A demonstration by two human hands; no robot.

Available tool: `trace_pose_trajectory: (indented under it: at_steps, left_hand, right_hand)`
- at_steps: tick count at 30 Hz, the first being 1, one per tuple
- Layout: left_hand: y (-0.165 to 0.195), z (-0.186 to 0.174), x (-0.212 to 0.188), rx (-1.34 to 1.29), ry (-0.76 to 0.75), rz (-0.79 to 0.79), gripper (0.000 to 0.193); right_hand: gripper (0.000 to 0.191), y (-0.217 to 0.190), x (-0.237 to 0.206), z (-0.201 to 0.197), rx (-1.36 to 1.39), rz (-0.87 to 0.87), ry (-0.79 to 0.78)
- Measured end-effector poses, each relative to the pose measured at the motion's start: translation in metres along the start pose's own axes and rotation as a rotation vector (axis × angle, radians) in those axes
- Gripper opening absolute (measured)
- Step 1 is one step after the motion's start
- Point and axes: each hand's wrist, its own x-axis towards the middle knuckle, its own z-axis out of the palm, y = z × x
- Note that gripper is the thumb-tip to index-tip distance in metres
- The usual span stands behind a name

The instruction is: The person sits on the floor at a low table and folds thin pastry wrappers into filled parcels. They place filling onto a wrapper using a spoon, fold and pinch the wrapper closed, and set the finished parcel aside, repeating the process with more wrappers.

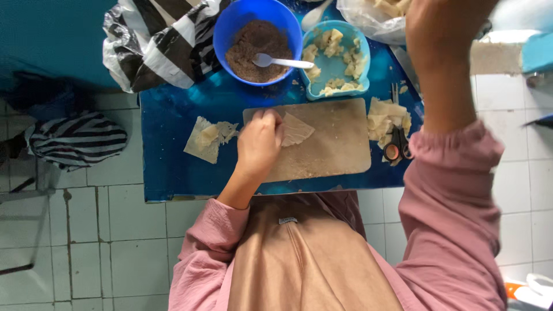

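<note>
While the left hand (258,144) presses flat on the board (334,144), its fingers (271,118) extended and gripping nothing, one wrapper (296,129) lies touching their right side, long axis along the board. Raised right hand (443,29): grip cannot be told. Counted: two bowls, one spoon (279,61), one scissors (397,144).

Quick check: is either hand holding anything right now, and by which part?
The left hand presses on the left edge of a thin pale wrapper sheet on the cutting board. The right hand is raised; whether it holds anything cannot be told.
</note>
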Motion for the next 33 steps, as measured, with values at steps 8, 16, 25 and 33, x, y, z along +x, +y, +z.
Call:
trace_pose_trajectory:
  at_steps: [8, 16, 25, 33]
  left_hand:
    - [0.013, 0.008, 0.000, -0.114, 0.038, 0.100, 0.018]
    - [0.017, -0.003, -0.008, -0.454, 0.025, 0.131, 0.038]
    - [0.003, -0.020, -0.020, -0.678, -0.011, 0.069, 0.035]
    - [-0.075, -0.092, -0.061, 0.323, 0.413, -0.230, 0.030]
  right_hand:
    - [0.025, -0.138, -0.051, -0.059, 0.768, 0.098, -0.516]
    - [0.028, -0.151, -0.059, -0.041, 1.046, 0.343, -0.533]
    - [0.021, -0.151, -0.055, -0.044, 1.357, 0.811, -0.836]
    - [0.046, -0.168, -0.042, -0.071, 0.845, 0.290, -0.608]
